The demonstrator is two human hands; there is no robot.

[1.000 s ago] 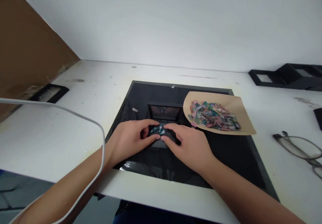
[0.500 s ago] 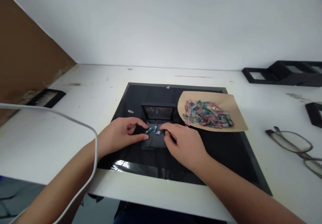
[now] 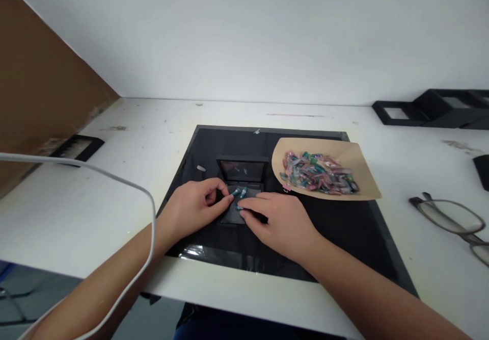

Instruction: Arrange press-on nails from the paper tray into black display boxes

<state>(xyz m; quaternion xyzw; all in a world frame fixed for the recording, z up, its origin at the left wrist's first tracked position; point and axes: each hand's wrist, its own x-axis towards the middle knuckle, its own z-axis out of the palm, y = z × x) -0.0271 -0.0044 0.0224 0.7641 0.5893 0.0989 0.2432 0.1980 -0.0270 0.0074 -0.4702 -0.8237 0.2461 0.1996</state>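
A black open case [image 3: 232, 216] lies on the dark mat with its framed lid [image 3: 243, 171] tilted up at the back. My left hand [image 3: 194, 201] reaches in from the left, thumb and forefinger pinched on a teal press-on nail [image 3: 237, 191]. From the right, my right hand [image 3: 280, 220] pinches another small teal press-on nail [image 3: 239, 208] over the case's base. One more shiny blue-green nail [image 3: 243, 192] lies between the hands, near the hinge. Fingers partly hide these pieces.
A tan paper tray [image 3: 364, 179] heaped with pink, green and clear nails sits at the mat's right. One pale nail [image 3: 200, 168] lies left of the lid. Eyeglasses [image 3: 451, 216] rest at right, black stepped holders [image 3: 443, 108] behind. A white cable [image 3: 152, 212] crosses my left forearm.
My fingertips have come closer together over the case. My left hand now pinches a teal nail, and my right has moved left and picks at another. The view has shifted slightly.
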